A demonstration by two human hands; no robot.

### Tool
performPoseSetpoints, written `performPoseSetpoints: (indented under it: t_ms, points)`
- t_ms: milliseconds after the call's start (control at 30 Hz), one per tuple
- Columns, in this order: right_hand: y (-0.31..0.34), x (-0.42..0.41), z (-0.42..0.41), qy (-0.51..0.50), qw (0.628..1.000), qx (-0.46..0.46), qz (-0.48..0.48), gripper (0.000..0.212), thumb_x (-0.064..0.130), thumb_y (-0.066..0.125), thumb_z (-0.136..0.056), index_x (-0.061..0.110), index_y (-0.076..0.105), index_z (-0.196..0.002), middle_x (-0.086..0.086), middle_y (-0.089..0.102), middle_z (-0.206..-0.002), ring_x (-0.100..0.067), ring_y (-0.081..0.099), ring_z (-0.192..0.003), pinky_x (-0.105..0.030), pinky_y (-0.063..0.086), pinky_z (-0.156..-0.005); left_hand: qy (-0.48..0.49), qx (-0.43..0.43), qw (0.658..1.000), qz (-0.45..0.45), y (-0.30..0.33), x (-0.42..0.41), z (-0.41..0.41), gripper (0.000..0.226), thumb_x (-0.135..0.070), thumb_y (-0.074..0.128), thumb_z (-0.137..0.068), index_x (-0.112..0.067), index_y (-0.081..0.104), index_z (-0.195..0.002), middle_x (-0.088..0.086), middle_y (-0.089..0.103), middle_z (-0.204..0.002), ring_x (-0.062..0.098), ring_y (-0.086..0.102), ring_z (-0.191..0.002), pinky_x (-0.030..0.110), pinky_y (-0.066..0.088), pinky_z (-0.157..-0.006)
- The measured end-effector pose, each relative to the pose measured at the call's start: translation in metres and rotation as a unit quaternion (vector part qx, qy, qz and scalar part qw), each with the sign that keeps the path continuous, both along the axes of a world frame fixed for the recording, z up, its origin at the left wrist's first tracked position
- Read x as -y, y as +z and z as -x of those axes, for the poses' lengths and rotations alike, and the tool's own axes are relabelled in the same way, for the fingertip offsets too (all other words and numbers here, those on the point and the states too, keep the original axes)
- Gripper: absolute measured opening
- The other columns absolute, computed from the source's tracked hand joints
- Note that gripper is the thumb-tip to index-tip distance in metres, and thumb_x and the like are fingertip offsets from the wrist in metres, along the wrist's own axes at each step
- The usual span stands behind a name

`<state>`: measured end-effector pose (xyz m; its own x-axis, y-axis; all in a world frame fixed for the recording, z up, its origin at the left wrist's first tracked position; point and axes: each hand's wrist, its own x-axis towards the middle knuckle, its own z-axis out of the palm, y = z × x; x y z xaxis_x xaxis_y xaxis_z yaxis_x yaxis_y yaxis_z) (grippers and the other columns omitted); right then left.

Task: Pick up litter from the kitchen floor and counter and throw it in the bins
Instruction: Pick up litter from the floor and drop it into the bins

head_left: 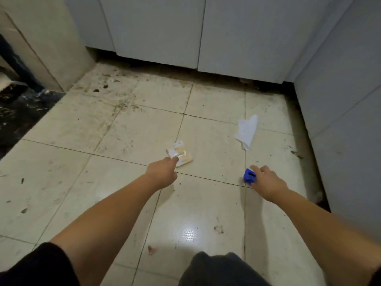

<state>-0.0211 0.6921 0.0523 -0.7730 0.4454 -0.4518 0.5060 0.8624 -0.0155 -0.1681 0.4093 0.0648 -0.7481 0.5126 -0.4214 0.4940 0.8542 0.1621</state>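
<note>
The step in hand looks like the pick-up of floor litter, two pieces at once, with nothing yet carried off to a bin, and no bin is in view. Taking the pale snack wrapper (180, 154) as the landmark: the left hand (162, 174) reaches to its near edge, fingers curled and the fingertips touching or just over the packet's near corner, though whether they have actually pinched it cannot be told from this angle. Well to the right of the wrapper and slightly nearer the person, the right hand (268, 181) is at a small blue crumpled piece (249, 176), fingers spread around it and seemingly closing on it rather than fully closed; it sits against the thumb side of the hand. Beyond that, right of the wrapper and farther from the person, a crumpled white tissue (246, 131) lies untouched on the tiled floor (103, 182), near the grey cabinet doors (340, 120). The wrapper is flat, glossy and cream with orange patches, lying askew across a tile just past a grout line; it should be light and slippery, so the next move likely calls for a firm pinch on its edge, then lifting both pieces before returning for the tissue. Dark crumbs and smears speckle the tiles far left of the wrapper.
</note>
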Motion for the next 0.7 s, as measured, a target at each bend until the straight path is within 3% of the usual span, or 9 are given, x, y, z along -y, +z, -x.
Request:
performPoseSetpoints:
  t_ms: [100, 200, 267, 367, 500, 633, 700]
  points:
    - [-0.033, -0.017, -0.002, -0.066, 0.997, 0.011, 0.038, 0.077, 0.028, 0.052, -0.093, 0.038, 0.002, -0.151, -0.01, 0.001, -0.159, -0.035, 0.029, -0.137, -0.046, 0.044, -0.101, 0.015, 0.014, 1.0, 0.016, -0.034, -0.025, 0.014, 0.061, -0.031, 0.048, -0.092, -0.024, 0.021, -0.146, 0.015, 0.043, -0.137, 0.034, 0.051, -0.116, 0.041, 0.047, -0.088]
    - [-0.06, -0.026, -0.003, -0.077, 0.995, 0.039, 0.042, 0.075, 0.021, 0.047, -0.095, 0.04, 0.0, -0.15, -0.008, -0.01, -0.161, -0.036, 0.019, -0.142, -0.046, 0.041, -0.104, 0.03, 0.011, 0.999, 0.024, -0.066, -0.047, 0.029, 0.064, -0.033, 0.05, -0.091, -0.027, 0.02, -0.147, 0.014, 0.025, -0.15, 0.035, 0.034, -0.133, 0.048, 0.042, -0.101]
    - [-0.075, -0.03, -0.006, -0.058, 0.996, 0.055, 0.047, 0.068, 0.018, 0.042, -0.096, 0.038, 0.007, -0.15, -0.009, -0.002, -0.16, -0.036, 0.025, -0.137, -0.044, 0.041, -0.101, 0.017, 0.001, 0.999, 0.044, -0.081, -0.06, 0.04, 0.066, -0.036, 0.054, -0.089, -0.028, 0.021, -0.145, 0.013, 0.012, -0.156, 0.036, 0.019, -0.142, 0.053, 0.036, -0.108]
    - [-0.09, -0.04, -0.009, 0.0, 0.999, 0.042, -0.011, 0.06, 0.014, 0.043, -0.094, 0.029, 0.021, -0.147, -0.013, 0.024, -0.15, -0.034, 0.038, -0.124, -0.04, 0.045, -0.09, 0.021, 0.008, 0.996, 0.082, -0.097, -0.07, 0.062, 0.072, -0.041, 0.058, -0.084, -0.032, 0.018, -0.144, 0.01, 0.003, -0.157, 0.038, 0.009, -0.145, 0.059, 0.03, -0.112]
    - [-0.094, -0.057, 0.007, 0.012, 0.999, -0.052, 0.012, 0.046, 0.017, 0.049, -0.092, 0.016, 0.038, -0.136, -0.011, 0.048, -0.127, -0.029, 0.05, -0.109, -0.037, 0.047, -0.074, 0.057, 0.056, 0.993, 0.082, -0.105, -0.072, 0.084, 0.068, -0.031, 0.061, -0.079, -0.025, 0.027, -0.137, 0.018, 0.025, -0.144, 0.042, 0.025, -0.133, 0.056, 0.036, -0.108]
    - [-0.075, -0.076, 0.061, -0.032, 0.984, -0.155, 0.081, 0.034, 0.025, 0.057, -0.089, 0.011, 0.055, -0.12, -0.01, 0.055, -0.117, -0.03, 0.057, -0.102, -0.034, 0.044, -0.072, 0.071, 0.028, 0.995, 0.066, -0.105, -0.075, 0.078, 0.046, -0.015, 0.053, -0.089, -0.012, 0.039, -0.133, 0.021, 0.036, -0.14, 0.04, 0.038, -0.125, 0.049, 0.044, -0.1]
    - [-0.066, -0.086, 0.094, -0.038, 0.979, -0.182, 0.088, 0.031, 0.025, 0.059, -0.088, 0.013, 0.061, -0.116, -0.011, 0.055, -0.12, -0.031, 0.055, -0.106, -0.036, 0.045, -0.077, 0.074, 0.024, 0.996, 0.039, -0.109, -0.073, 0.069, 0.033, -0.013, 0.044, -0.095, -0.009, 0.046, -0.127, 0.019, 0.045, -0.136, 0.036, 0.047, -0.119, 0.048, 0.047, -0.099]
